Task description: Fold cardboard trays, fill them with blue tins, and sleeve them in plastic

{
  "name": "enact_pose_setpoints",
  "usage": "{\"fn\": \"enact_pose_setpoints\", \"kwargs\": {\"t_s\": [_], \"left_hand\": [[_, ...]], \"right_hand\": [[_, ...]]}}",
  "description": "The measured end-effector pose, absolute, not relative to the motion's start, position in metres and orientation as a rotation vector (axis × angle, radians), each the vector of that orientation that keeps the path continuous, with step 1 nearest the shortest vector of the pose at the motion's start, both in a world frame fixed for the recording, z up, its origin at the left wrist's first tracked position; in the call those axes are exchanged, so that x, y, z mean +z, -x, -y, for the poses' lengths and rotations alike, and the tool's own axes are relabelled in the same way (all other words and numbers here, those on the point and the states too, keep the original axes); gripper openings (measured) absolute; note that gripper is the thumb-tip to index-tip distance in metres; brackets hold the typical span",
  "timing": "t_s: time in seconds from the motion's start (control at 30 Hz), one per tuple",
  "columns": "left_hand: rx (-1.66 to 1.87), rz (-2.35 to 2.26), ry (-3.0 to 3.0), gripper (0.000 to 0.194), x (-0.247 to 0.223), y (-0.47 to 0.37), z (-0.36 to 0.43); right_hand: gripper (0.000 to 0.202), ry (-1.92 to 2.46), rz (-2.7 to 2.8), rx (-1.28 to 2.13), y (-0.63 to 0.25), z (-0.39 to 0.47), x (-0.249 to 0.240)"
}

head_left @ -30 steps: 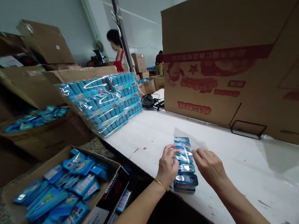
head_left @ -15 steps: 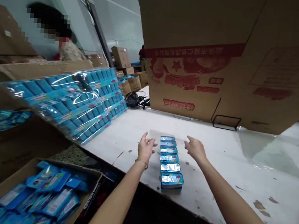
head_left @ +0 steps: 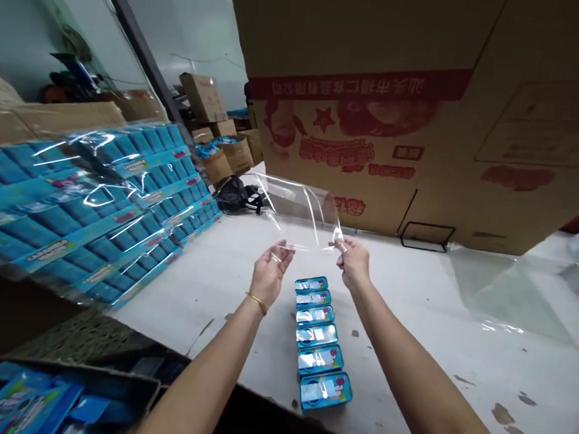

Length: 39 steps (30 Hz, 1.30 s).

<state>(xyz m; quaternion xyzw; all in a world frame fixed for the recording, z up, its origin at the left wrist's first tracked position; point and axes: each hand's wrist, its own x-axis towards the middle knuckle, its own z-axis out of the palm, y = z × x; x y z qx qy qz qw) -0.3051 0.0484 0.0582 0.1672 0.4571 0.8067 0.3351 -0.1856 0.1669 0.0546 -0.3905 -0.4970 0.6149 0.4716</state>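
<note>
A clear plastic bag (head_left: pixel 300 211) is held up between both hands, its lower edge nearest me. My left hand (head_left: pixel 268 273), with a thin gold bracelet at the wrist, has its fingers closed on the left end of that edge. Pinching the right end is my right hand (head_left: pixel 354 261). Below and between the hands, a row of several small blue tins (head_left: pixel 316 334) runs toward me across the white table. The tins touch neither hand.
A large cardboard box (head_left: pixel 343 41) with red print stands at the table's back. Clear film (head_left: pixel 506 294) lies on the right. Film-wrapped blue packs (head_left: pixel 95 202) lean at left. An open carton (head_left: pixel 121 376) below holds blue packages (head_left: pixel 19 400). A black bag (head_left: pixel 236 195) lies behind.
The plastic has been lifted off the table behind the tins, and both hands have closed on it. My view has shifted, and the person at the left is out of sight.
</note>
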Motion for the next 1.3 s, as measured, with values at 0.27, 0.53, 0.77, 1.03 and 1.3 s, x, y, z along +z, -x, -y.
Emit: {"fn": "enact_pose_setpoints", "kwargs": {"t_s": [0.27,0.53,0.77,1.03,1.3], "left_hand": [[1.853,-1.652,-0.237,0.027,-0.055,0.295,-0.055],[1.822,-1.892,-0.278,0.040,-0.062,0.257,-0.038],[1.821,-1.751,-0.190,0.040,-0.066,0.243,-0.001],[1.549,-2.001,-0.308,0.039,-0.051,0.249,0.028],[0.939,-2.529,-1.092,0.046,-0.044,0.259,0.043]], "right_hand": [[0.015,1.157,1.495,1.569,0.175,-0.155,-0.037],[0.034,1.238,1.951,1.030,0.154,-0.119,-0.061],[0.033,1.315,1.623,1.373,0.147,-0.085,-0.069],[0.028,1.365,1.647,1.378,0.133,-0.069,-0.060],[0.028,1.331,2.623,0.436,0.109,-0.071,-0.026]]}}
